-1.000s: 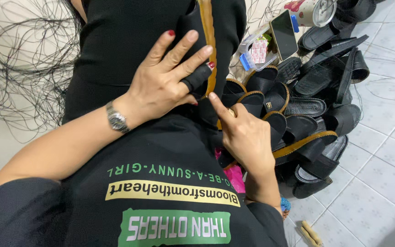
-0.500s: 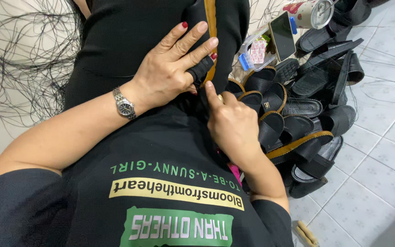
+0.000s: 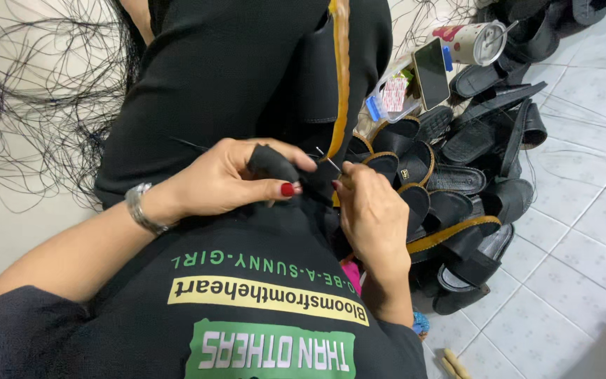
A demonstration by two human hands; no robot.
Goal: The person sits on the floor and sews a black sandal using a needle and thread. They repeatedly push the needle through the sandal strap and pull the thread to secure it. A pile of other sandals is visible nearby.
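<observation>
Black strap piece (image 3: 275, 165) now pinched by left hand (image 3: 229, 179); right hand (image 3: 373, 210) lowered.

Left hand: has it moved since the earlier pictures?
Yes. The left hand has dropped from flat on the yellow-trimmed strip toward the lap, now pinching a black piece.

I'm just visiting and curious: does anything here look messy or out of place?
Yes. Loose black thread sprawls in tangles across the floor, and black shoe pieces lie heaped unevenly. The left hand pinches a black piece; the right hand holds a needle.
</observation>
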